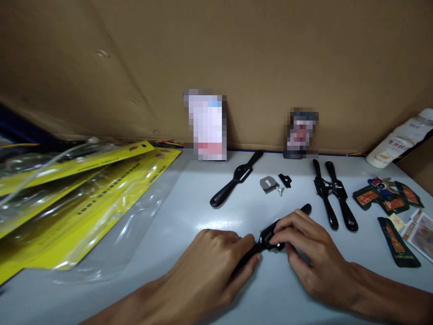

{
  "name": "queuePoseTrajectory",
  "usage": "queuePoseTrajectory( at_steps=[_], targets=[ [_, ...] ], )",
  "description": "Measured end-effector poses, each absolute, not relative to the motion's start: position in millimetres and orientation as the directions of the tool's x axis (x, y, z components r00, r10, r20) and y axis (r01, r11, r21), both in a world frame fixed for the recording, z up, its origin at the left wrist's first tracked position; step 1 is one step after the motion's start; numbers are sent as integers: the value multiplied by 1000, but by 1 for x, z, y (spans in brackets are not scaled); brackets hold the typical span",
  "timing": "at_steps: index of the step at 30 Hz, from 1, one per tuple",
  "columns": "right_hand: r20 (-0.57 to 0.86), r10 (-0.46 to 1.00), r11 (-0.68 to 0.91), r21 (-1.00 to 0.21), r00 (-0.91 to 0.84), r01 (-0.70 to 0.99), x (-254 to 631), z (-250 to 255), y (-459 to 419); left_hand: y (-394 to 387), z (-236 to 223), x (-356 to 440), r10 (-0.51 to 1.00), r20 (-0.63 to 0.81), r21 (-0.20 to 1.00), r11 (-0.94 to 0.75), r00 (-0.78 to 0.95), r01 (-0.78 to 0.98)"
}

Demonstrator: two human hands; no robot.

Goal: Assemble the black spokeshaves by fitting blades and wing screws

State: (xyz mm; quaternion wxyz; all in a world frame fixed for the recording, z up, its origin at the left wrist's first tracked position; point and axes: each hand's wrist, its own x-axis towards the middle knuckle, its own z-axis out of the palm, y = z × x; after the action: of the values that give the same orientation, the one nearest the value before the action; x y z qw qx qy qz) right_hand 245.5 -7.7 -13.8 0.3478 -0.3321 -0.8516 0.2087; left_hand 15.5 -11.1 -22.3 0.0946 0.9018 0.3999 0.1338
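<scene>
A black two-handled spokeshave (270,237) lies on the pale table between my hands. My left hand (209,266) is closed around its near handle. My right hand (309,250) pinches the tool's middle with fingers curled over it; the far handle tip pokes out past my knuckles. Behind them lie another black spokeshave (235,179), a small grey metal blade (268,183) with a wing screw, and a little black clamp plate (285,180). Two more black spokeshaves (333,194) lie side by side at the right.
Yellow-backed clear plastic packages (84,198) are piled at the left. Dark sachets and keys (389,198) lie at the right, with a white bottle (399,144) on its side beyond. A cardboard wall (237,58) backs the table, with two blurred cards leaning on it.
</scene>
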Motion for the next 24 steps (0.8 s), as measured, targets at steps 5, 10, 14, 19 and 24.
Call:
queuePoseTrajectory(
  at_steps=[5,10,14,19,24],
  targets=[
    [413,769,639,-515,-487,572,245,-14,-10,-10,-23,16,742,166,286,-666,649,689],
    [391,763,646,-459,-514,610,240,-17,-11,-11,-25,15,749,150,293,-657,645,695],
    [415,721,687,-535,-555,492,242,-13,-9,-11,-26,15,751,148,289,-655,644,698],
    [391,773,633,-521,-500,573,244,-15,-8,-11,-26,15,745,169,289,-663,645,690],
    [408,767,642,-476,-495,601,239,-16,-8,-12,-26,17,744,166,287,-664,647,690]
  ],
)
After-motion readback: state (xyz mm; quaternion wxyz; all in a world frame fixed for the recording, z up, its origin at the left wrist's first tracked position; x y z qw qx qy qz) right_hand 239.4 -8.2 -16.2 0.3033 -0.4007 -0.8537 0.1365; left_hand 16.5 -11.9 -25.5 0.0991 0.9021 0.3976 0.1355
